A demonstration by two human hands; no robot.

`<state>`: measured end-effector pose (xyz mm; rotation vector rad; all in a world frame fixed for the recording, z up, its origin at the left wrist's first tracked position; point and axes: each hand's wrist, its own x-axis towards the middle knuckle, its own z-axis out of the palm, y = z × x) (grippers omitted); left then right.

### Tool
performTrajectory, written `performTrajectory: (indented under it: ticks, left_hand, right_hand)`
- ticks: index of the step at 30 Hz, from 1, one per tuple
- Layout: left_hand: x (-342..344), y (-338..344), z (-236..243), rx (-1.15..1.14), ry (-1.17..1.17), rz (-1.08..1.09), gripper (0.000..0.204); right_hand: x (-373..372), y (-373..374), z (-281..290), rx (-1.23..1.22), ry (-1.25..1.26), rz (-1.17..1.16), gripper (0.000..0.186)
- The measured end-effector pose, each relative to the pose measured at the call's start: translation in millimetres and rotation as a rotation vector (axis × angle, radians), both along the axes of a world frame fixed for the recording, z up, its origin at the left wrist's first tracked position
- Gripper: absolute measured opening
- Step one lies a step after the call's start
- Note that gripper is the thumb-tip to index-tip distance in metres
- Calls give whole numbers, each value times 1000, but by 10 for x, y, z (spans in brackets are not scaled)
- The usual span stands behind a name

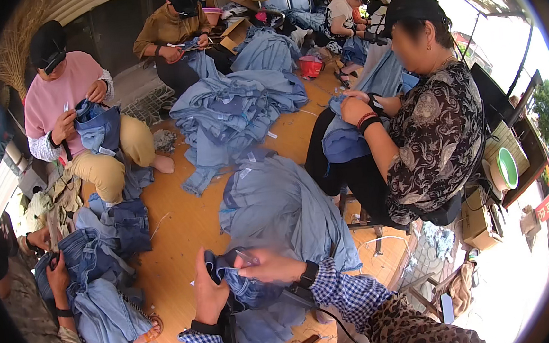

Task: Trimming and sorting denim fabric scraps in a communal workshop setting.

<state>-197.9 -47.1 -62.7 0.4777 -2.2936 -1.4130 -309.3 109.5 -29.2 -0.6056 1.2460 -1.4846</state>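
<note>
2 hands at work at the near side, 1 pc of denim (254, 292) btwn them, just this side of the nearer pile. L hand (211, 291) grasps its left edge, thumb up; R hand (272, 266) is curled at the right end w/ 1 small clear thing (248, 259) at the fingertips, blurred, so can't tell if it grips that, the cloth or both. Denim's bunched: held edge runs approx L to R and faces up, the rest drops toward the near side; true long axis can't be told w/ the folds. 2 dark wristbands, 1 per wrist, & 2 checked cuffs. 2 big piles on the brown floor (164, 244): near pile (283, 200) mid-scene, far pile (233, 100) beyond it, slightly L. 4 closer co-workers, each w/ denim: pink top (65, 91) far L, brown top (170, 31) farther back, patterned top (438, 126) R, 1 sleeve (45, 325) near L. 1 green bowl (507, 168) far R.
</note>
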Motion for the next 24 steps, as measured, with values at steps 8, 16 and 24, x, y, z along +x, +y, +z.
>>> performTrajectory:
  ticks: [8, 16, 24]
  left_hand:
    - [-176, 57, 285, 0, -29, 179, 61]
    - [-40, -275, 273, 133, -76, 223, 20]
    - [-30, -35, 469, -266, -142, 40, 25]
  right_hand:
    - [41, 146, -88, 15, 489, -44, 27]
    - [121, 41, -179, 204, 810, -210, 23]
    - [45, 142, -30, 388, 1438, -590, 21]
